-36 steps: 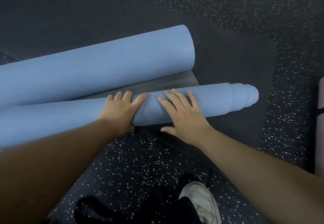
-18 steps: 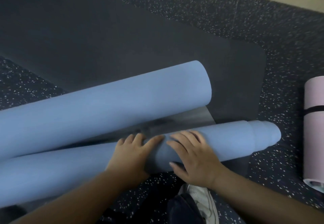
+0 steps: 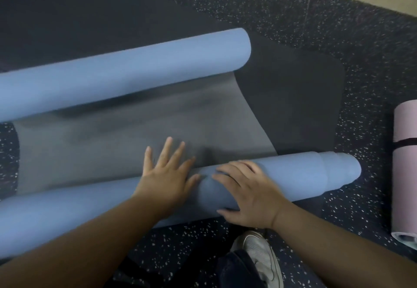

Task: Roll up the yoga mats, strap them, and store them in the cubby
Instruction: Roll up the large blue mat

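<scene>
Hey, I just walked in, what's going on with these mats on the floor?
A person is rolling a blue yoga mat on a speckled gym floor. The left hand lies flat with fingers spread on the near roll; the right hand curls over it. The mat's far end is curled too. A pink mat, already strapped, lies to the right.

Three yoga mats are showing: one blue mat [image 3: 135, 134] at center, one dark mat [image 3: 293, 89] at one o'clock, one pink strapped roll [image 3: 405, 175] at three o'clock.
</scene>
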The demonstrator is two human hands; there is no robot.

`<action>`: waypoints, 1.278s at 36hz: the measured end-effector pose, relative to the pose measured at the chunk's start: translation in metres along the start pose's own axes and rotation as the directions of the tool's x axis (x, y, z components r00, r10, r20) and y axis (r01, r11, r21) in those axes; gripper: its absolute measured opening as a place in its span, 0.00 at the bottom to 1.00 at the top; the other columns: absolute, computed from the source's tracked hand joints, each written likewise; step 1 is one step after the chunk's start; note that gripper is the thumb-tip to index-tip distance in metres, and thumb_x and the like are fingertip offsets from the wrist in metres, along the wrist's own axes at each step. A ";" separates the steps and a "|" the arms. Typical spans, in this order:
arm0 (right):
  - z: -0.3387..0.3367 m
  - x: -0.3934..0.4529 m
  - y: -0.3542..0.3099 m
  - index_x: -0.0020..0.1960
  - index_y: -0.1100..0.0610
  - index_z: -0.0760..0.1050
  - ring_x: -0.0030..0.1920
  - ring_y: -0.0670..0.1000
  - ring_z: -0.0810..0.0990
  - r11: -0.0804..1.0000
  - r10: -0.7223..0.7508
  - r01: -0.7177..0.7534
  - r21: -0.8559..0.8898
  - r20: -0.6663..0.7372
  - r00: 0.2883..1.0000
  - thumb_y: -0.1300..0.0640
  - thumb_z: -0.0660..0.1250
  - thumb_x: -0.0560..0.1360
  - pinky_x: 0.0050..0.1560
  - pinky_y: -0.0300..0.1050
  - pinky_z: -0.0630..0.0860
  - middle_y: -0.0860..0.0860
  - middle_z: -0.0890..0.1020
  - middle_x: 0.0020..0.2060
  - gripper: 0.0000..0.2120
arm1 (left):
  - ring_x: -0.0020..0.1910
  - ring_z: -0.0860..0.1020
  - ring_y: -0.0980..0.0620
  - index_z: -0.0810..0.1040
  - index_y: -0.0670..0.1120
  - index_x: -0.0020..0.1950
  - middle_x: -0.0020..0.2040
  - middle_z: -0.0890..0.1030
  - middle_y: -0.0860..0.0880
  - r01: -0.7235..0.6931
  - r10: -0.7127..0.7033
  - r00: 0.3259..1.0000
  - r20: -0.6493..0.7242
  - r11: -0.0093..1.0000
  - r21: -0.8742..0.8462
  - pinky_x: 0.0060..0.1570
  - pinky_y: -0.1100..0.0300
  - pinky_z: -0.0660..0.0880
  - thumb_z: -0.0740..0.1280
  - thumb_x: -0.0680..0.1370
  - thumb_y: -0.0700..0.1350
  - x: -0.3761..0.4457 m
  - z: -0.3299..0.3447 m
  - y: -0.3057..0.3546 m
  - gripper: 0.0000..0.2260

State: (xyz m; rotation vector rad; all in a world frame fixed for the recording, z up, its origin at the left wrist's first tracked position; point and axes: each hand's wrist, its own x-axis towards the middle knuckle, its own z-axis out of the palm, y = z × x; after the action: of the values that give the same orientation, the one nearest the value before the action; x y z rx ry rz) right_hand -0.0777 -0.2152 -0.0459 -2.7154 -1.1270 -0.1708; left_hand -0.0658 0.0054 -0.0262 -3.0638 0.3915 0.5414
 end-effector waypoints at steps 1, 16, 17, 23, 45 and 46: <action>0.000 0.002 0.002 0.64 0.56 0.69 0.58 0.54 0.74 1.000 -0.011 0.011 -0.010 0.011 1.000 0.36 0.62 0.69 0.65 0.51 0.65 0.52 0.75 0.59 0.31 | 0.77 0.46 0.47 0.70 0.56 0.72 0.77 0.61 0.49 -0.023 0.023 1.000 -0.008 1.000 -0.001 0.69 0.31 0.52 0.19 0.69 0.67 -0.002 0.001 0.000 0.49; 0.001 0.042 0.029 0.65 0.54 0.76 0.54 0.54 0.78 0.988 0.048 -0.045 -0.145 0.018 0.999 0.39 0.53 0.77 0.57 0.51 0.69 0.51 0.80 0.55 0.27 | 0.73 0.66 0.44 0.68 0.53 0.74 0.73 0.69 0.44 0.017 -0.024 0.997 -0.069 0.995 -0.100 0.69 0.34 0.57 0.30 0.72 0.72 -0.002 0.001 -0.015 0.43; 0.001 0.042 0.029 0.65 0.53 0.77 0.53 0.54 0.78 0.987 0.049 -0.050 -0.150 -0.007 0.999 0.39 0.53 0.77 0.56 0.51 0.69 0.51 0.80 0.54 0.27 | 0.76 0.60 0.43 0.64 0.55 0.75 0.76 0.64 0.44 0.033 -0.040 0.996 -0.076 0.996 -0.085 0.70 0.34 0.52 0.26 0.69 0.73 -0.001 0.000 -0.015 0.46; 0.009 0.042 0.015 0.51 0.54 0.75 0.43 0.54 0.70 0.981 0.092 -0.132 -0.145 -0.255 0.963 0.46 0.60 0.77 0.44 0.48 0.64 0.52 0.77 0.43 0.12 | 0.76 0.35 0.40 0.55 0.61 0.76 0.80 0.43 0.45 0.089 -0.089 0.996 -0.011 0.996 -0.012 0.70 0.34 0.40 0.24 0.59 0.76 0.006 -0.010 -0.018 0.51; -0.002 0.075 0.010 0.73 0.60 0.66 0.65 0.58 0.70 0.945 0.327 -0.310 -0.106 0.225 0.918 0.30 0.49 0.71 0.71 0.60 0.62 0.56 0.73 0.64 0.42 | 0.75 0.32 0.39 0.48 0.57 0.78 0.80 0.40 0.49 0.216 -0.214 0.976 0.045 0.976 -0.034 0.69 0.31 0.40 0.28 0.65 0.70 0.031 -0.033 -0.036 0.44; -0.003 0.080 0.013 0.74 0.59 0.63 0.66 0.58 0.68 0.945 0.326 -0.308 -0.110 0.249 0.912 0.29 0.47 0.70 0.72 0.59 0.59 0.55 0.71 0.66 0.44 | 0.75 0.32 0.39 0.46 0.57 0.79 0.79 0.40 0.49 0.204 -0.203 0.978 0.046 0.979 -0.023 0.69 0.31 0.41 0.28 0.64 0.71 0.030 -0.032 -0.037 0.45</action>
State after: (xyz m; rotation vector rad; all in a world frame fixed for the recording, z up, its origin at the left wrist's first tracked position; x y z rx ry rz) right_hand -0.0123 -0.1699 -0.0300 -3.0008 -0.7258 0.2120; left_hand -0.0190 0.0325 -0.0071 -3.0616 0.0675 0.6071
